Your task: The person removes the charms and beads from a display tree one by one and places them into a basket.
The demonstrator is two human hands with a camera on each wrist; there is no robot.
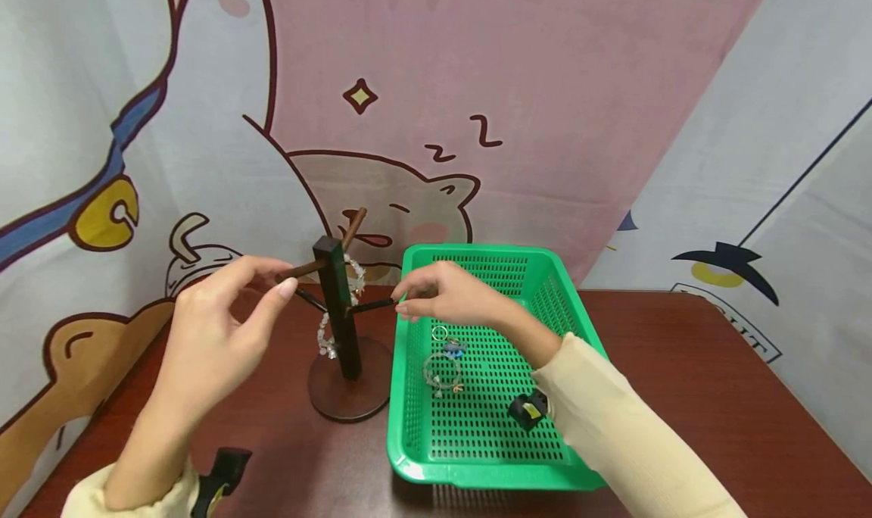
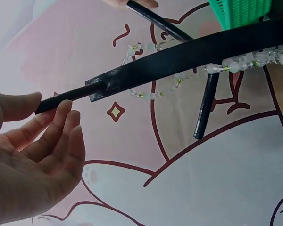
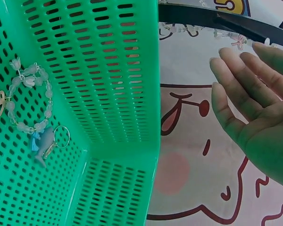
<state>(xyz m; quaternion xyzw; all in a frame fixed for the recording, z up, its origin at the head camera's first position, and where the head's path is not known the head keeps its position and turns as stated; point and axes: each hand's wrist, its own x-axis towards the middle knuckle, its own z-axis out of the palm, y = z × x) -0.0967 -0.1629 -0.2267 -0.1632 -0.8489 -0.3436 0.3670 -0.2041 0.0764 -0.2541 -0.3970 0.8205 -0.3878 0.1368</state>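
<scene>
- Two cream sleeves (image 1: 627,419), one on each arm; black device (image 1: 223,474) at the left wrist, a second black device (image 1: 527,410) at the right.
- Left hand (image 1: 228,321): grip narrow, thumb and fingertips pinching the end of the upper left peg (image 1: 306,269).
- Basket (image 1: 490,476): green, slotted plastic, on the table to the right of the stand.
- Bracelet (image 3: 48,93): pale beads, with a bow charm (image 3: 2,101); lying on the basket floor, left side.
- Keyring (image 3: 46,140): blue-grey animal charm and metal ring; just beside the bracelet.
- Right hand (image 1: 450,294): over the basket's left edge, fingertips at the end of the right peg (image 1: 373,304); whether the grip pinches it or merely meets it cannot be told.
- Stand (image 1: 344,321): dark square post, upright on a round base (image 1: 327,398); left of the basket, between the hands. Further pegs: one lower left (image 1: 312,300), one pointing rearward (image 1: 355,229).
- Pale beads at the post: upper string (image 1: 359,270) behind right, lower string (image 1: 323,336) to the left.
- Table (image 1: 661,366): reddish brown, under stand and basket.
- Cloth (image 1: 559,124): pink and white, printed with cartoon animals; backdrop.
</scene>
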